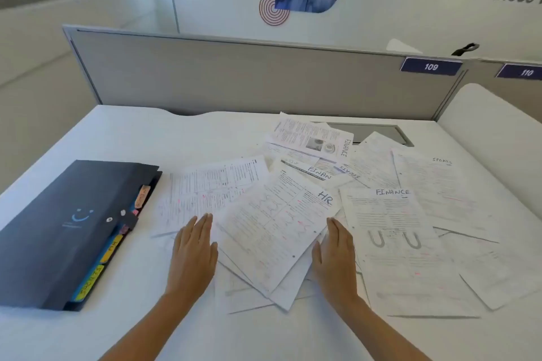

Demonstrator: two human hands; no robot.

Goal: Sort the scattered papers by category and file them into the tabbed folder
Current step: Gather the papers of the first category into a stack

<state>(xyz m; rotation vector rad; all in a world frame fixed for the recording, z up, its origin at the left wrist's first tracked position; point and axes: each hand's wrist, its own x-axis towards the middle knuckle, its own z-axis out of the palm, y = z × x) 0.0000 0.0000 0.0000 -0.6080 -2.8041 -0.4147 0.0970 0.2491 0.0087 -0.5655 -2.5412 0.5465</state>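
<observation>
Several printed papers lie scattered and overlapping across the white desk (123, 138). A sheet marked HR (278, 223) lies on top in the middle. A sheet marked FINANCE (390, 223) is to its right, and a SPORTS sheet (434, 182) lies farther right. A dark tabbed folder (64, 231) lies closed at the left, with coloured tabs along its right edge. My left hand (192, 255) rests flat, fingers straight, at the left edge of the HR sheet. My right hand (335, 258) lies flat at the sheet's right edge. Neither hand holds anything.
A grey partition (234, 79) stands along the desk's far edge, with number plates 109 (431, 67) and 110 at the right. A grey cable hatch (369, 130) is set into the desk behind the papers. A second white desk (495, 114) adjoins at the right.
</observation>
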